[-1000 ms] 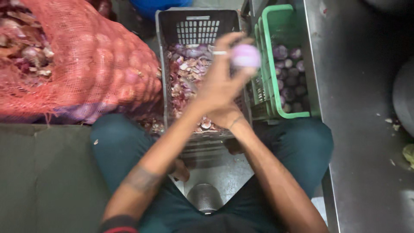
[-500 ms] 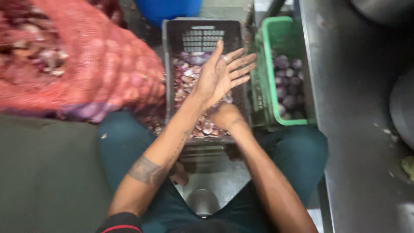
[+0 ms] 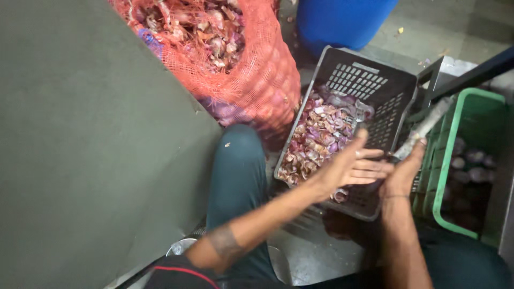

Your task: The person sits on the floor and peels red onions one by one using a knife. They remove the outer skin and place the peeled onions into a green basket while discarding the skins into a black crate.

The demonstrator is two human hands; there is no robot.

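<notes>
Knife (image 3: 425, 128) is gripped in the right hand (image 3: 402, 174), blade up; left hand (image 3: 350, 167) is held open, empty, over the peel crate (image 3: 375, 80). Handle judged rigid (blade best avoided).

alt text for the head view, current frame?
A seated person's left hand, open with fingers spread, and right hand, holding a knife, meet over a dark crate of purple onion peels. A red mesh sack of onions sits to the left, a green crate of peeled onions to the right.
</notes>
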